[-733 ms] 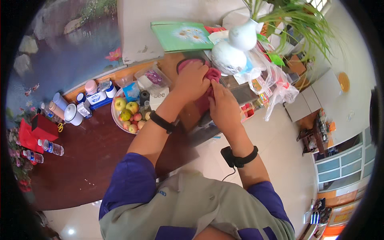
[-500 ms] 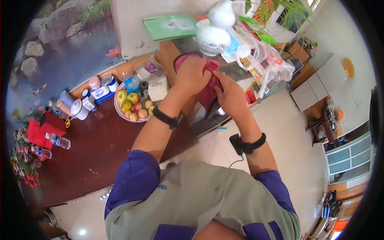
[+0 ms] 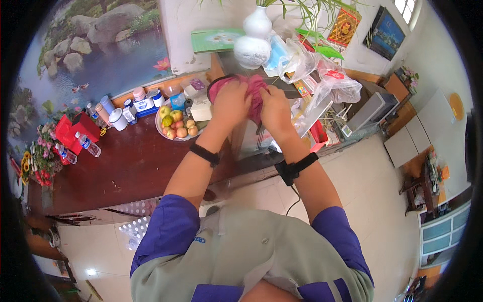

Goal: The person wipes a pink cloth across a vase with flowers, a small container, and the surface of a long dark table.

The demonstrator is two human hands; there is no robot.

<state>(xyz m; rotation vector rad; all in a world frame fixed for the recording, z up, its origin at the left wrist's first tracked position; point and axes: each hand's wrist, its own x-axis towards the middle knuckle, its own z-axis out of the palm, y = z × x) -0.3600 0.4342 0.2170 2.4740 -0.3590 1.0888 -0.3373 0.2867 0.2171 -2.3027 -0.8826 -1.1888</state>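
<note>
Hands raised since before, two grips point(image 3: 232, 103) point(image 3: 275, 108) on one pink cloth point(image 3: 254, 90), two water bottles point(image 3: 86, 144)

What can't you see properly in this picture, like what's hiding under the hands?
- Head view: the pink cloth is mostly covered by the left hand and right hand, so its full shape is hidden.
- What lies under the cloth is hidden by it.
- The fruit in the plate is too small to tell each kind.
- What is in the plastic bags is unclear.
- The top of the white vase and its plant is cut off by the upper edge.
</note>
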